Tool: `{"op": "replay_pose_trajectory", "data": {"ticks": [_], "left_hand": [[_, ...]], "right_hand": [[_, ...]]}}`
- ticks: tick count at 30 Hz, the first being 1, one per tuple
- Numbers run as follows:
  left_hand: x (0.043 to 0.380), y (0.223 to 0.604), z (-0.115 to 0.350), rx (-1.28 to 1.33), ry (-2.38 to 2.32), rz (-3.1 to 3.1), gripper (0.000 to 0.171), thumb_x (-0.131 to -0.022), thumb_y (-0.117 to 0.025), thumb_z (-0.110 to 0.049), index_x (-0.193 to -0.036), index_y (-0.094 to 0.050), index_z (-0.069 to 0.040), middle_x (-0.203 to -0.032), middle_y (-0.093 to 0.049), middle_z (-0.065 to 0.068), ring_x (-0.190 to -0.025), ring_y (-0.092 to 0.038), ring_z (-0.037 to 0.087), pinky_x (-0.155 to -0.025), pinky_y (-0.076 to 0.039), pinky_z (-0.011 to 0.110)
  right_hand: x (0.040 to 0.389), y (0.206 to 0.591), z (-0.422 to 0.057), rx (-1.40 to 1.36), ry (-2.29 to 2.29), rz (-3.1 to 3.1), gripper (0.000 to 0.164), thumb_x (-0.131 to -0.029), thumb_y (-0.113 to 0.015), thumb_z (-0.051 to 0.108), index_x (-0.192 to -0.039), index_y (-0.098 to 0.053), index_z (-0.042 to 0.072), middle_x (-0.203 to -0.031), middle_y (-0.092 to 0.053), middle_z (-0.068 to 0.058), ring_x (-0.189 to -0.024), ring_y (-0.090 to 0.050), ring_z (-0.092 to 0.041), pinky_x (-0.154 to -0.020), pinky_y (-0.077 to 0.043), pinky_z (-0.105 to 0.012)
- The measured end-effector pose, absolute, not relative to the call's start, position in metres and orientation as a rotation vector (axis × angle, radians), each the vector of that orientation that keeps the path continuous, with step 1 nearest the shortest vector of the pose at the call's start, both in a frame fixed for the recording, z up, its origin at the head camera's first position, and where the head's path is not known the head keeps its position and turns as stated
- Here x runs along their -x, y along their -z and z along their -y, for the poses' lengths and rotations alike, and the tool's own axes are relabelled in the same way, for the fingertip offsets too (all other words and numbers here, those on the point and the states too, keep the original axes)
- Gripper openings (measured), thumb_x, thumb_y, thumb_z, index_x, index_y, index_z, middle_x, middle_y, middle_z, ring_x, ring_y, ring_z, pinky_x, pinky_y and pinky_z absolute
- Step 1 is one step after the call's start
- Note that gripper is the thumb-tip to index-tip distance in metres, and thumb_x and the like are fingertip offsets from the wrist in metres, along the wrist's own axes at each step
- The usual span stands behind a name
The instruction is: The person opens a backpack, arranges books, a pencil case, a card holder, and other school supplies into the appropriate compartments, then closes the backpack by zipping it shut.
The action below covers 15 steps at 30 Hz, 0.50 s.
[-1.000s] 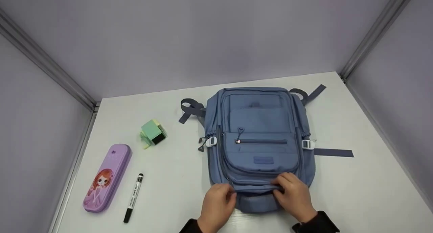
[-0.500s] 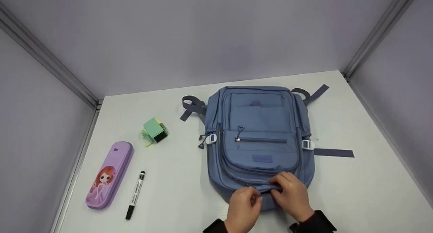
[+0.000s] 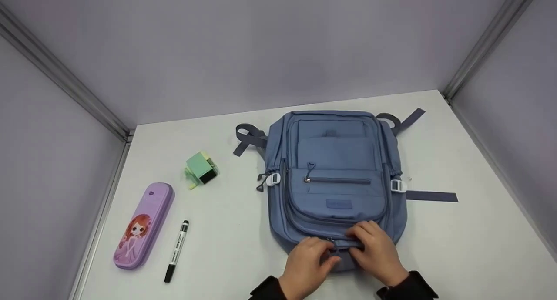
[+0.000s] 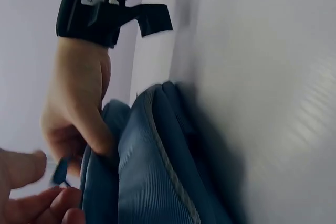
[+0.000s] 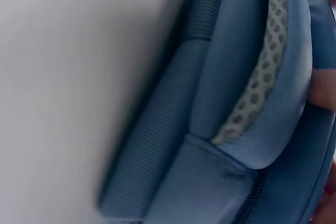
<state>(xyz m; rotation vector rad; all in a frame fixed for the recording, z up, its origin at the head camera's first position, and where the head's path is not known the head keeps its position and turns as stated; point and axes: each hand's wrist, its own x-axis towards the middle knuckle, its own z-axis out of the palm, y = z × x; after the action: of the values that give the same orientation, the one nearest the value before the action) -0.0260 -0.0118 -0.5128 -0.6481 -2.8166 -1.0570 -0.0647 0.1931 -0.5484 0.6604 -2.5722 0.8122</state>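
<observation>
The fingers of the left hand pinched a zipper pull, I saw from my station, and the right hand's were clamped on fabric just beside it. The blue backpack lay on the white table, its near edge at both hands. Leftward I had a marker, a purple case and a green toy.
</observation>
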Motion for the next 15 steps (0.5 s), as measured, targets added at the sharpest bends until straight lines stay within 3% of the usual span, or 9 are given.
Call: {"op": "replay_pose_trajectory", "data": {"ticks": [3, 8, 12, 15], "left_hand": [[0.027, 0.513, 0.023, 0.681, 1.019, 2.795, 0.022, -0.094, -0.065, -0.035, -0.103, -0.071, -0.016, -0.085, -0.065, -0.004, -0.078, -0.059, 0.005, -0.069, -0.046, 0.016], [0.034, 0.514, 0.038, 0.672, 0.836, 2.661, 0.008, -0.090, -0.073, -0.021, -0.093, -0.070, -0.015, -0.084, -0.062, -0.004, -0.076, -0.057, 0.009, -0.069, -0.046, 0.020], [0.040, 0.519, 0.042, 0.697, 0.678, 2.554, 0.017, -0.081, -0.080, -0.015, -0.094, -0.069, -0.015, -0.088, -0.059, -0.002, -0.078, -0.053, 0.011, -0.071, -0.045, 0.023], [0.040, 0.526, 0.041, 0.749, 0.601, 2.531, 0.022, -0.080, -0.081, -0.018, -0.098, -0.069, -0.017, -0.093, -0.059, -0.002, -0.083, -0.053, 0.011, -0.074, -0.045, 0.026]], "right_hand": [[0.064, 0.545, -0.194, -0.708, -0.825, 2.600, 0.048, -0.057, -0.085, -0.007, -0.093, -0.068, 0.019, -0.091, -0.062, 0.009, -0.083, -0.054, -0.007, -0.073, -0.048, -0.031], [0.060, 0.538, -0.190, -0.801, -0.877, 2.565, 0.047, -0.062, -0.085, -0.003, -0.100, -0.068, 0.019, -0.097, -0.062, 0.010, -0.088, -0.053, -0.006, -0.077, -0.046, -0.028], [0.054, 0.534, -0.181, -0.832, -0.991, 2.478, 0.042, -0.066, -0.073, -0.011, -0.096, -0.065, 0.017, -0.094, -0.059, 0.011, -0.084, -0.050, -0.003, -0.075, -0.041, -0.021], [0.049, 0.535, -0.173, -0.808, -0.970, 2.473, 0.032, -0.071, -0.079, -0.003, -0.089, -0.061, 0.017, -0.085, -0.053, 0.011, -0.078, -0.042, 0.000, -0.070, -0.035, -0.018]]}}
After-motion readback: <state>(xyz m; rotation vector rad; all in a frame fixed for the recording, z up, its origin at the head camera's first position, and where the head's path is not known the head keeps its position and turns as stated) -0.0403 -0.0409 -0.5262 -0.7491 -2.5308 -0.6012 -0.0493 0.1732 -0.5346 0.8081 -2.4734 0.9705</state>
